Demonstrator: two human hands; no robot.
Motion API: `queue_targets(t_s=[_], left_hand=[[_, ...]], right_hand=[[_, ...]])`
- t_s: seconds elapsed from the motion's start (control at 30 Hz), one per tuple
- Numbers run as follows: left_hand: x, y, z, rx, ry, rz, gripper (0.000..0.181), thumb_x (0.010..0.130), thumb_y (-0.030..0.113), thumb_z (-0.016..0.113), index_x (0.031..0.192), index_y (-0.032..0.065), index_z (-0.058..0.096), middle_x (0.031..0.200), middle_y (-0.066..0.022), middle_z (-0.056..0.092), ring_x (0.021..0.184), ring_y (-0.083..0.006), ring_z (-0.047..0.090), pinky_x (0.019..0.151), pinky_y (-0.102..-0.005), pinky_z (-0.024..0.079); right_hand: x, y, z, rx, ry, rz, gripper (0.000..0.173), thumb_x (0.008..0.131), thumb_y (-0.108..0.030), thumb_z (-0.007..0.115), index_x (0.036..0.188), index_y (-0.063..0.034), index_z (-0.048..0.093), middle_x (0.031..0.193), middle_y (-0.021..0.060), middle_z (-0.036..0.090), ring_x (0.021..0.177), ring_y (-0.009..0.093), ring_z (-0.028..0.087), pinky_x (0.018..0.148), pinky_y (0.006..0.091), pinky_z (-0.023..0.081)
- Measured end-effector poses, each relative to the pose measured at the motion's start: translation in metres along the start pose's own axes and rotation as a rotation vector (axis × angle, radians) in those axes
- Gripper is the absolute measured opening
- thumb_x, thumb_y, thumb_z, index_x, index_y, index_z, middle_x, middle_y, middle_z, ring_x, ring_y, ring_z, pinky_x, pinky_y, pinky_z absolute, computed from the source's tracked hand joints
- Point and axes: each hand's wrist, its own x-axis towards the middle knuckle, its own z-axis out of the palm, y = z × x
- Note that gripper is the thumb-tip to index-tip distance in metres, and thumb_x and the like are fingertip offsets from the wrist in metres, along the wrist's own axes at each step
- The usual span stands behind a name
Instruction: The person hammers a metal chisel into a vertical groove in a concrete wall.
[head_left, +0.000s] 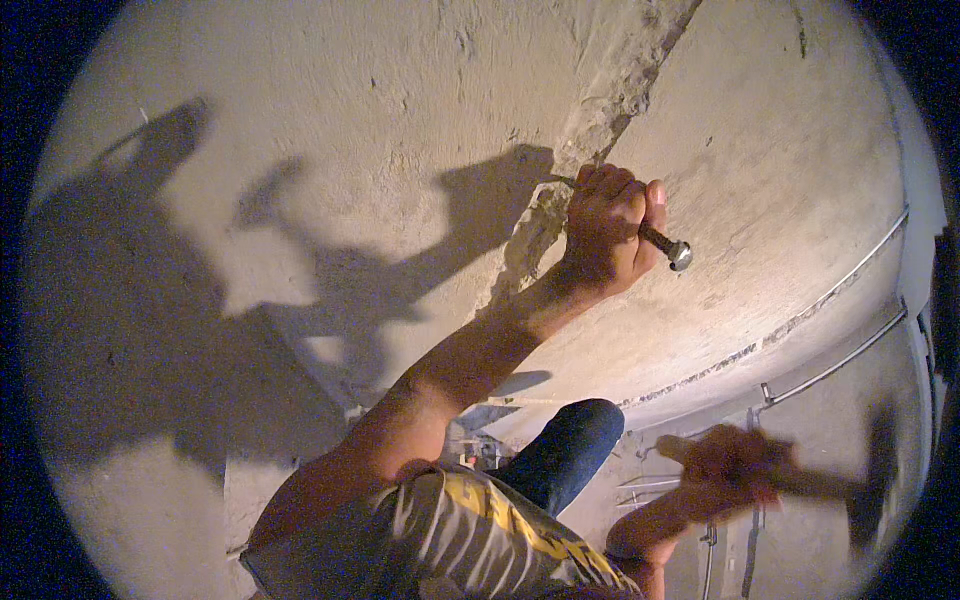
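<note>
My left hand (609, 225) is closed around a metal chisel (660, 240), whose round struck end sticks out below the thumb. The chisel's other end meets a rough groove (600, 124) cut into the plastered wall (360, 90). The tip itself is mostly hidden by my fingers. Down at the right, my right hand (731, 465) grips the handle of a hammer (870, 480), held apart from the chisel. Hand and hammer are blurred. The groove runs diagonally above and below my left hand, with broken masonry showing inside.
A second narrow groove (697, 367) curves along the wall at the right. Thin conduit (840, 356) runs on another wall surface near it. My jeans-clad knee (577, 450) is bent close to the wall. Dark shadows of my arms and tools cover the left side.
</note>
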Motion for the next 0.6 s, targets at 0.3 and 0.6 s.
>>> queue_targets(t_s=[0.3,0.6], left_hand=[[-0.001,-0.006,-0.007,0.033,-0.076,-0.031,0.025,0.087,0.003,0.064,0.069,0.0056,0.047,0.060,-0.0125,0.048,0.058,-0.0340,0.051,0.061,-0.0482,0.037],[0.001,-0.006,0.004,-0.058,-0.028,-0.049,0.025,0.088,0.004,0.064,0.068,0.0050,0.048,0.059,-0.0132,0.048,0.057,-0.0342,0.051,0.063,-0.0475,0.038]], right_hand=[[0.047,-0.021,0.105,-0.347,-0.019,0.422,0.040,0.104,-0.039,0.047,0.086,-0.0033,0.051,0.077,0.0092,0.055,0.062,0.022,0.047,0.063,0.0358,0.043],[0.033,-0.030,0.051,0.662,0.701,0.037,0.041,0.100,-0.045,0.051,0.085,-0.0075,0.054,0.068,0.0056,0.055,0.056,0.022,0.050,0.059,0.0421,0.045]])
